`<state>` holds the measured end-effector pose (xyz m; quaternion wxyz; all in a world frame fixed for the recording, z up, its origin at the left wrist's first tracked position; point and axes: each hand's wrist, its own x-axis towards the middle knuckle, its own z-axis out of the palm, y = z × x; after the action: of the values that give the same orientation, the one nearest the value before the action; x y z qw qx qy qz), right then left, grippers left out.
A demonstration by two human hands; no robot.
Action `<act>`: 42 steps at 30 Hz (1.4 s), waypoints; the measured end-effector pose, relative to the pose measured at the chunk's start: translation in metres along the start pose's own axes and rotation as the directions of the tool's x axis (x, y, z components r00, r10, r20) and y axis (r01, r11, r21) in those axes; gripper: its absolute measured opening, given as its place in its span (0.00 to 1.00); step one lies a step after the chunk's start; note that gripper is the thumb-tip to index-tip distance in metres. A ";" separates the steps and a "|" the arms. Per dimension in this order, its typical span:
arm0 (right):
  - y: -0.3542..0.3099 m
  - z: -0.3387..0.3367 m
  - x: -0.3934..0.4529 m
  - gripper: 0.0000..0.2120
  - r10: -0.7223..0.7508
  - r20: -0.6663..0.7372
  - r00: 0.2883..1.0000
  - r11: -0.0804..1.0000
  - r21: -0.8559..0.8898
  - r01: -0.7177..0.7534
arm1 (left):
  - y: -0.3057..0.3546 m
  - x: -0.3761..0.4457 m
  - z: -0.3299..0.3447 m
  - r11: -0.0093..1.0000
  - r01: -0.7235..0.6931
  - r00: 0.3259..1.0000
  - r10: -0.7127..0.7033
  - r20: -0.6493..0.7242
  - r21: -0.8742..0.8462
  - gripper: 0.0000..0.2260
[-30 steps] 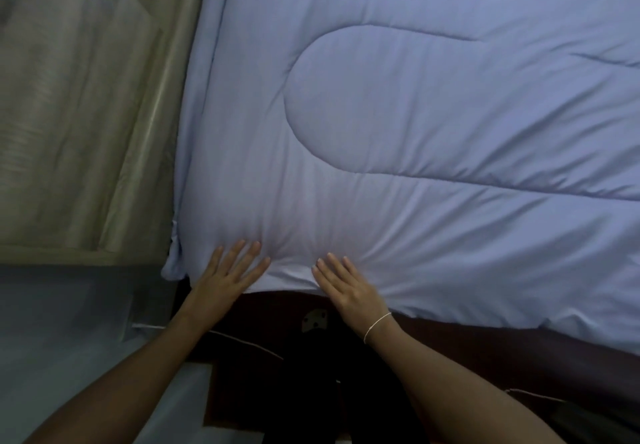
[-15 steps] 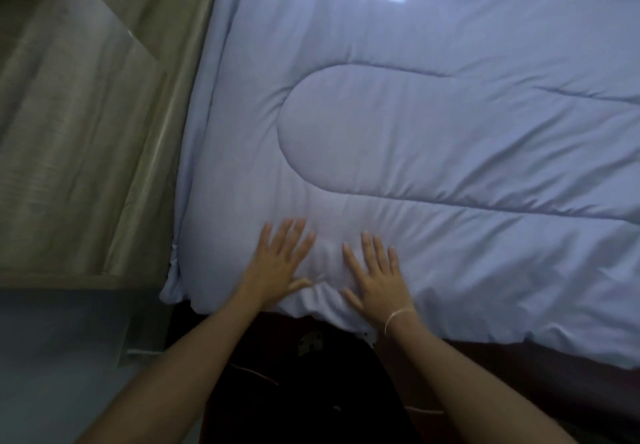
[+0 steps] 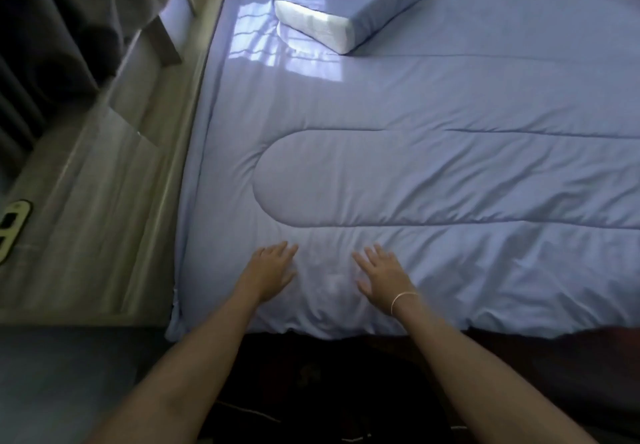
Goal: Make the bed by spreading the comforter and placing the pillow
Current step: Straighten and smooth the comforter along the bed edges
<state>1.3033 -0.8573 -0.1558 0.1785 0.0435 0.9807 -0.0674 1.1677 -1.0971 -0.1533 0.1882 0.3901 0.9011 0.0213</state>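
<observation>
Sunlit bed, comforter (image 3: 415, 173) spread — pillow (image 3: 353, 3) atop, hands (left (image 3: 272, 272), right (image 3: 382, 275)) flat, fingers spread

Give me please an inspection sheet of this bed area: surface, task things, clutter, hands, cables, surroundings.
Surface: bed, covered in light blue.
Task things: comforter spread flat, some wrinkles; pillow lies at the far end, partly in sunlight.
Clutter: nothing seen.
Hands: left hand and right hand rest flat on the comforter near its close edge, fingers straight; thin bracelet on the right wrist.
Cables: thin cord on the dark floor below.
Surroundings: curtain and wooden ledge at left.
</observation>
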 end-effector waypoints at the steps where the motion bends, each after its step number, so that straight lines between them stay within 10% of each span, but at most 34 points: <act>1: 0.014 -0.008 -0.003 0.29 0.035 -0.040 0.999 0.999 0.025 -0.034 | 0.010 0.012 -0.012 1.000 -0.007 1.000 0.007 -0.012 -0.013 0.25; 25: 0.497 -0.055 -0.219 0.31 0.648 0.016 0.761 0.737 0.236 -0.633 | 0.496 0.285 -0.050 0.963 -0.269 0.961 0.269 0.062 -0.010 0.22; 42: 0.758 -0.039 -0.309 0.31 0.777 0.031 0.629 0.588 0.324 -0.741 | 0.763 0.465 -0.021 0.900 -0.430 0.899 0.420 0.125 0.070 0.23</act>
<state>1.6608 -0.1219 -0.0978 0.1248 0.4887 0.8532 -0.1329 1.3998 -0.2342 -0.1425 0.2083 0.5867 0.7826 -0.0022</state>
